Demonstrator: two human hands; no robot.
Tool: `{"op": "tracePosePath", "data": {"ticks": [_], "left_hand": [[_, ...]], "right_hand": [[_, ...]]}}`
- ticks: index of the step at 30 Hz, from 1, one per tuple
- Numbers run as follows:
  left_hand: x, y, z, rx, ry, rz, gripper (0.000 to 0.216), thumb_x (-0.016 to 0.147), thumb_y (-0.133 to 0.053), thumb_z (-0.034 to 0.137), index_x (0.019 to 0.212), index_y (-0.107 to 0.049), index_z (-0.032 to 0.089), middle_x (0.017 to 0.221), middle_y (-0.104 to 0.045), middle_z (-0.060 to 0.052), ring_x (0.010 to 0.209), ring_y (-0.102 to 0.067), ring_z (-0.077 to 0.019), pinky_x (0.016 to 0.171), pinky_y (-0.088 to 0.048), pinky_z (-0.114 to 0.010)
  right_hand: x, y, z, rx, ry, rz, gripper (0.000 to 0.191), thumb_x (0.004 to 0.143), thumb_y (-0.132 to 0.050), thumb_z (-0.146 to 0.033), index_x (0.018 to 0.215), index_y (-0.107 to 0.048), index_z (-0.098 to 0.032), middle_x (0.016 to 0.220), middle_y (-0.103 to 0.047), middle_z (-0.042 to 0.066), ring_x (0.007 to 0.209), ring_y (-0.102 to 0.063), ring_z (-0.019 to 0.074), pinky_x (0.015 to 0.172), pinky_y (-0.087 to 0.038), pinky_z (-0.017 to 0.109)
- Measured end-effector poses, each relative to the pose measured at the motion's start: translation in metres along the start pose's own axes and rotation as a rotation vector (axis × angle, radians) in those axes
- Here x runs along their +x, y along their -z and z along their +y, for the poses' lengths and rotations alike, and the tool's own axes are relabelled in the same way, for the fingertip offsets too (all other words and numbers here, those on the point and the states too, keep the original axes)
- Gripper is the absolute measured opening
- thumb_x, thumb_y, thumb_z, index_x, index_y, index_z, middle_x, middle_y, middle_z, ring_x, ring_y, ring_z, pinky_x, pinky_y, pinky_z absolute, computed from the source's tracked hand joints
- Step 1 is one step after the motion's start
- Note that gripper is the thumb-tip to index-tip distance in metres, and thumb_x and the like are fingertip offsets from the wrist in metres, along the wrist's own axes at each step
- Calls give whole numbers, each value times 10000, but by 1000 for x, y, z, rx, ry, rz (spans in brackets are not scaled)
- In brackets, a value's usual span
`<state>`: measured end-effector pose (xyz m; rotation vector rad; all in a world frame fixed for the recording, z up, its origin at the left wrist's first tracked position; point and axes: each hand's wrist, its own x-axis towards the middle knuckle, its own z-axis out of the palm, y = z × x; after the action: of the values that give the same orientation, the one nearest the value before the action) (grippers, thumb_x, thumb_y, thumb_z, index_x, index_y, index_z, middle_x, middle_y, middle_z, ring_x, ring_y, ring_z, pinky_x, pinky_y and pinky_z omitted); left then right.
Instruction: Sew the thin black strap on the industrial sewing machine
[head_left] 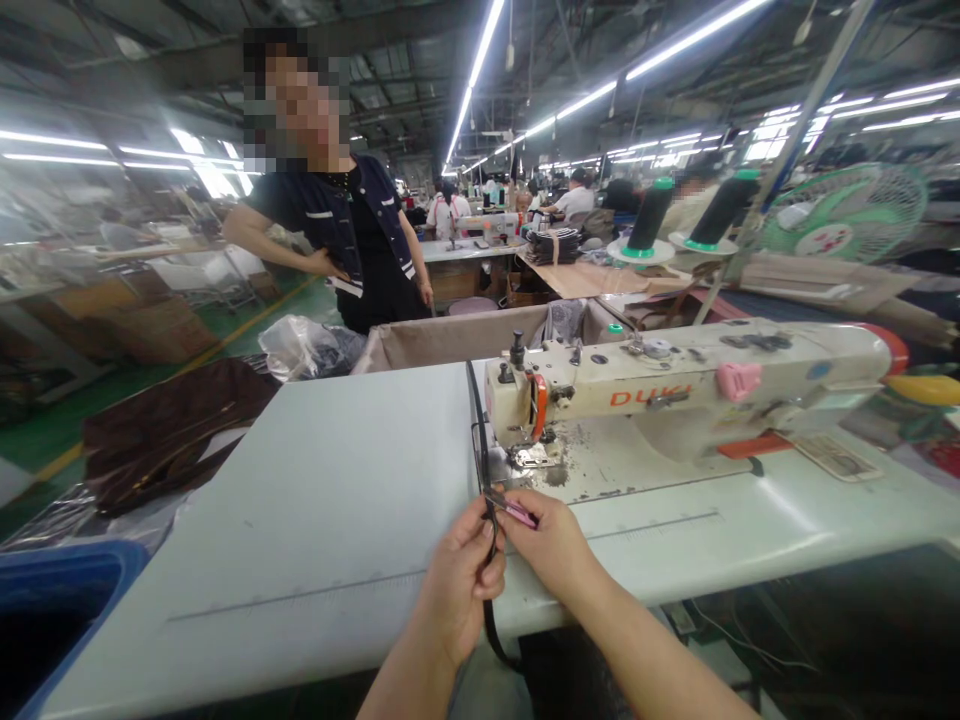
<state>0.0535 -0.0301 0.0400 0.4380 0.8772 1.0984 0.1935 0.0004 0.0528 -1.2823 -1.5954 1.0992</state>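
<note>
A narrow black strap [475, 420] runs down the white sewing table [337, 500] and hangs over its front edge. My left hand [459, 580] pinches the strap near the table's front. My right hand [553, 545] holds small pink-handled thread snips [514, 510], their blades at the strap just in front of my left fingers. Behind both hands stands a cream sewing machine [675, 385], its needle and presser foot [534, 455] a short way beyond the snips.
A person in dark clothes [352, 240] stands past the table's far edge beside a fabric-lined bin [450, 340]. Dark brown fabric [172, 420] lies at left, a blue tub [52, 600] at lower left. Thread cones [649, 215] and a green fan [847, 210] stand at right.
</note>
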Motion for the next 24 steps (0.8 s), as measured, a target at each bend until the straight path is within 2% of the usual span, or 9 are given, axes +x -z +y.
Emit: {"op": "tracePosePath", "data": {"ticks": [3,7,9,12,14,16,20,22,24], "left_hand": [[-3,-1,0,33,-26,-20,825,559,-1078,588,1170,-705,179,781,-573,48,489,-374,-20,436,-159,-157],[-6,7,3,60,-120,32,769,613,-1053,600,1177,-752,173,836,-661,-14,713,-602,-115,641,-481,-205],[-6,14,8,156,-163,73,737,609,-1036,652,1093,-783,157,894,-712,-57,881,-658,-174,820,-542,-262],[-5,20,16,329,-171,78,731,616,-996,721,1035,-804,154,962,-746,-79,910,-647,-188,831,-527,-276],[-5,16,20,350,-126,52,729,600,-999,715,1024,-802,157,967,-743,-74,861,-634,-179,794,-529,-283],[-5,6,20,315,-74,22,721,575,-1016,692,998,-791,153,938,-731,-67,825,-629,-173,779,-543,-291],[-1,-9,12,224,-43,-44,630,606,-1024,614,952,-758,160,883,-705,-44,794,-632,-156,753,-553,-263],[2,-6,6,254,-69,-75,548,704,-966,602,971,-753,174,897,-717,-48,803,-650,-163,745,-560,-258],[3,3,1,444,-182,-91,436,867,-828,592,1018,-759,189,950,-744,-74,852,-691,-192,793,-593,-291]], "right_hand": [[-4,4,-1,-105,21,22,121,835,-545,-253,726,-596,-243,650,-598,-52,631,-529,149,620,-383,279],[-10,34,10,-290,26,115,92,781,-551,-166,734,-570,-243,669,-561,-39,672,-512,175,659,-339,312],[-13,58,22,-458,25,178,115,813,-557,-151,801,-645,-225,725,-636,8,728,-565,217,711,-382,346],[-19,89,41,-848,67,296,245,926,-572,-195,1066,-766,-139,926,-739,145,901,-655,341,843,-501,477],[-27,97,47,-1033,196,382,358,958,-625,-225,1274,-746,-109,1102,-721,219,1047,-646,418,911,-529,574],[-38,92,44,-1111,442,413,438,991,-623,-197,1421,-679,-135,1200,-686,221,1105,-633,396,927,-556,563],[-61,60,22,-988,955,95,423,1075,-458,-84,1399,-685,-234,1207,-728,105,1081,-665,231,880,-573,382],[-66,47,12,-912,1042,-39,333,1108,-447,-126,1264,-733,-200,1130,-771,67,1034,-685,195,846,-580,345],[-65,42,8,-854,1025,-41,314,1141,-433,-209,1163,-743,-163,1078,-797,67,990,-703,187,838,-597,330]]}}
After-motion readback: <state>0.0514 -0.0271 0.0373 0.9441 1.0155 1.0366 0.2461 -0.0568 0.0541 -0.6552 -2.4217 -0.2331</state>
